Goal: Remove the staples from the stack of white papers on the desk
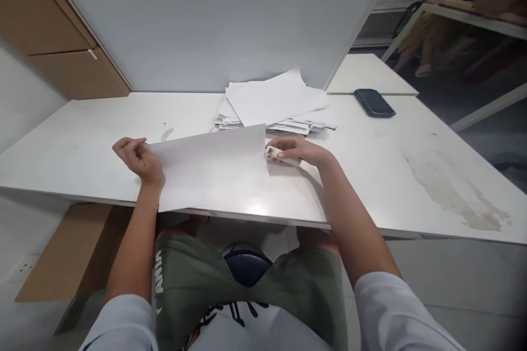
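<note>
A large white sheet of paper (214, 167) lies in front of me, its near left corner reaching the table's front edge. At its left edge is my left hand (140, 159), palm turned up and fingers loosely curled with a gap to the palm. Nothing shows in those fingers, and the wrist is against the paper. My right hand (296, 151) is closed around a small cream-coloured tool (272, 152) with a dark marking at its tip. That tip is right beside the sheet's right edge. I cannot make out the tool's exact kind.
Behind the sheet, an untidy stack of white papers (275, 100) sits against the grey partition (222, 22). A dark phone (374, 102) lies at the back right of the white table (362, 175). Cardboard boxes (61, 22) stand at left. Another person sits beyond, upper right.
</note>
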Demonstrator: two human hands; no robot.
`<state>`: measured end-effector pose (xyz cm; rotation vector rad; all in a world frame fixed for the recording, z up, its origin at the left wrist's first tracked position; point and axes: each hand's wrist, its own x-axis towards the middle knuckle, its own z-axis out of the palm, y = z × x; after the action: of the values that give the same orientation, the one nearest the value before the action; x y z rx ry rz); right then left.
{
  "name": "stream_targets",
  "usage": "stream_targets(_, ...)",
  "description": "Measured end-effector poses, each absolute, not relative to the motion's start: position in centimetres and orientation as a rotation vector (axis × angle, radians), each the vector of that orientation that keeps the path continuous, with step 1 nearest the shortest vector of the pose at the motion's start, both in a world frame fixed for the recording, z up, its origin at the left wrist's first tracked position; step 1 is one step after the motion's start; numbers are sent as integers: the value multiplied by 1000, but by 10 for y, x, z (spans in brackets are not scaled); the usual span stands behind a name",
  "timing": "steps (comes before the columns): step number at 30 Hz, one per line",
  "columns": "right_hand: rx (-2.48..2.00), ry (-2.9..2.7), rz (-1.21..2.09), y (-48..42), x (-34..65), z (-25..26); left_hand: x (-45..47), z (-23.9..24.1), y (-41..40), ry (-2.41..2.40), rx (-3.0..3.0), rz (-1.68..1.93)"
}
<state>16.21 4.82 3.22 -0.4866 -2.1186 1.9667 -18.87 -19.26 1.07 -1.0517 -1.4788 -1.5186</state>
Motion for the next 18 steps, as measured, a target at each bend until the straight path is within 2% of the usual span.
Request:
stream_targets(6, -559, -2213, 1774, 53, 154, 30, -191, 12, -196, -1644, -1112, -1572)
stream_targets(13, -521, -2334, 1573, 49, 144, 35, -186, 18, -197, -1556, -1281, -1480)
stream_targets(18, -469, -2313, 1482, 47, 135, 39, -189, 18, -195, -1871, -1114, -1568)
